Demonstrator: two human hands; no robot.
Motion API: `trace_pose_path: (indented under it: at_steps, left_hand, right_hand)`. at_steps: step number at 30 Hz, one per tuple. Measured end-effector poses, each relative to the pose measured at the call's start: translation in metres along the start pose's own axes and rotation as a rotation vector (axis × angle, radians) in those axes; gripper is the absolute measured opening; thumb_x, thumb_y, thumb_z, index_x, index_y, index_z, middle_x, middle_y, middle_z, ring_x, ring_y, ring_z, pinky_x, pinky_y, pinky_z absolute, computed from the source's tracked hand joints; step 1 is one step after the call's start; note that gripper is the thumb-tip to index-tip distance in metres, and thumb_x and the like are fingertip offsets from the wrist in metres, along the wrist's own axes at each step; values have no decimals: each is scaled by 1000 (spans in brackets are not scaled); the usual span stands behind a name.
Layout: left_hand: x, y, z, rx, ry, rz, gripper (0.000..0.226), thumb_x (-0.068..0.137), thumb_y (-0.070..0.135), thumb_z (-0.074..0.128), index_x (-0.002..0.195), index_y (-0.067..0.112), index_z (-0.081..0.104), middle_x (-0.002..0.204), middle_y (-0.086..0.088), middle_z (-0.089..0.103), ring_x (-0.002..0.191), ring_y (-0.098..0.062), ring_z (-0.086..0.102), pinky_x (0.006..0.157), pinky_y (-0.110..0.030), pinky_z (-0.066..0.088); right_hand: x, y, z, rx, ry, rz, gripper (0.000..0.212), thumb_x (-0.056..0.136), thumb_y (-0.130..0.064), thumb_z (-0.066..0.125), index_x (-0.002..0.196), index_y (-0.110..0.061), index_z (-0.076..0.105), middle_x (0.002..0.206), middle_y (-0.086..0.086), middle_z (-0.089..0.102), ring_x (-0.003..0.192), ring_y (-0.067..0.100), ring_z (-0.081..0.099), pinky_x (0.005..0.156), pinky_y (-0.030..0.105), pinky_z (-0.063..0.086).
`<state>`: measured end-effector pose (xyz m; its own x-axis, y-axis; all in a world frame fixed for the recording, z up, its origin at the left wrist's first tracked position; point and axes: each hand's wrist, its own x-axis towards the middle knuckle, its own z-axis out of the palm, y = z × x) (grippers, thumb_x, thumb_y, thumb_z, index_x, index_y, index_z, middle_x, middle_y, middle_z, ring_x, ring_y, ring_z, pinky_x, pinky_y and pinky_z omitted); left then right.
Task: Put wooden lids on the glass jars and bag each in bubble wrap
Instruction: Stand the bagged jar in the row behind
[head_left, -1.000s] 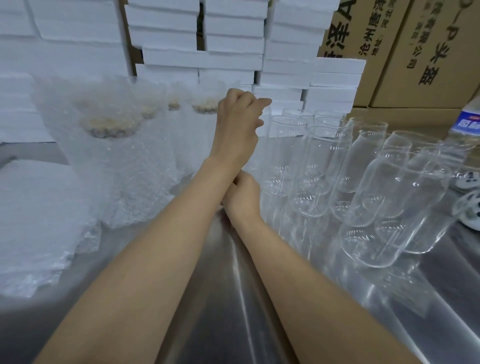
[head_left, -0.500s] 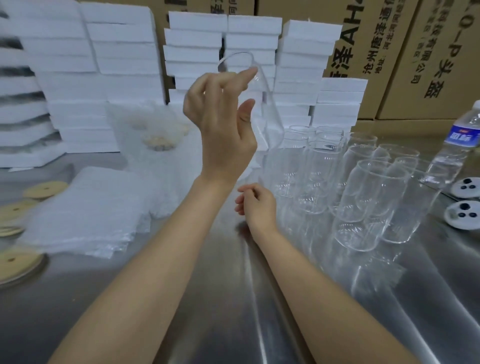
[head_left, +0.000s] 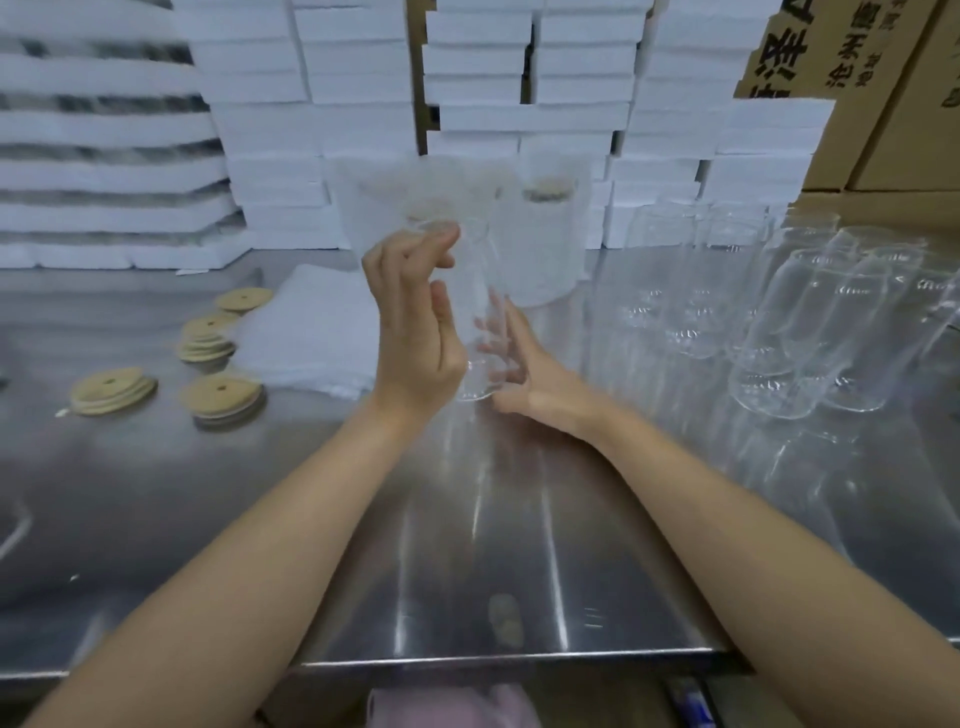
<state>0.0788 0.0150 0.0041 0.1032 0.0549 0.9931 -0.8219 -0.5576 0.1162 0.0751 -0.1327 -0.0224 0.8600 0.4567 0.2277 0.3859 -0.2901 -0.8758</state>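
Note:
An empty clear glass jar (head_left: 480, 317) stands upright just above the steel table (head_left: 467, 545) at its centre. My left hand (head_left: 410, 332) pinches its rim from the left, fingertips curled over the top. From the right, my right hand (head_left: 540, 387) reaches to the jar's lower half; its straight, spread fingers show through the glass on the far side. Round wooden lids (head_left: 223, 397) with centre holes lie in low stacks at the left. A flat pile of bubble-wrap bags (head_left: 311, 332) lies beside them.
Bagged, lidded jars (head_left: 545, 239) stand at the back centre. Several empty jars (head_left: 779, 332) crowd the right of the table. Stacked white foam boxes (head_left: 260, 119) line the back, with cardboard cartons (head_left: 883, 104) at the far right. The table's front edge (head_left: 493, 660) is near me.
My left hand has brought the jar down from high near the boxes to just above the table. My right hand has lifted off the table and reached to the jar's lower part.

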Motion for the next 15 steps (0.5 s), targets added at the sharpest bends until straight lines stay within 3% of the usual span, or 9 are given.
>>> trace_pose_path:
  at_steps: [3, 7, 9, 11, 13, 15]
  left_hand:
    - [-3, -10, -4, -41, -34, -21, 38, 92, -1, 28, 125, 12, 41, 102, -18, 53, 101, -23, 42, 98, -27, 29]
    - [-7, -11, 5, -187, -27, -127, 41, 98, 9, 30, 138, 19, 28, 124, -9, 39, 117, -30, 44, 104, -48, 40]
    - [-10, -11, 9, -225, -32, -296, 47, 100, 19, 35, 145, 20, 18, 138, -15, 30, 130, -16, 37, 105, -48, 42]
    - [-14, -16, 9, -290, -132, -521, 52, 99, 40, 33, 146, 20, 19, 143, -3, 34, 129, -6, 42, 103, -42, 46]
    - [-20, -21, 8, -457, -253, -815, 53, 94, 58, 28, 139, 32, 29, 130, 8, 52, 112, -5, 60, 93, -31, 52]
    - [-25, -27, 11, -593, -283, -1083, 52, 94, 62, 24, 132, 30, 39, 111, 2, 65, 94, -13, 69, 82, -32, 56]
  right_hand:
    - [3, -3, 16, 40, 36, 1, 108, 81, -1, 75, 153, -33, 1, 142, 0, 38, 129, 10, 45, 98, 22, 46]
    - [7, 3, 22, 35, 158, -13, 106, 73, -22, 86, 152, -29, 16, 128, -2, 51, 117, 6, 55, 86, 19, 52]
    - [10, 5, 19, 25, 191, -21, 101, 72, -27, 86, 149, -28, 21, 125, -2, 54, 114, 9, 58, 87, 23, 53]
    - [14, 7, 18, 23, 216, -13, 97, 72, -28, 86, 148, -27, 24, 119, -3, 57, 108, 8, 59, 85, 23, 51]
    - [16, 8, 19, 22, 237, 12, 98, 68, -40, 83, 147, -26, 26, 111, -6, 58, 97, 3, 60, 80, 17, 46]
    - [18, 9, 20, 17, 259, 36, 102, 61, -56, 74, 147, -25, 28, 104, -8, 58, 86, 0, 58, 77, 14, 44]
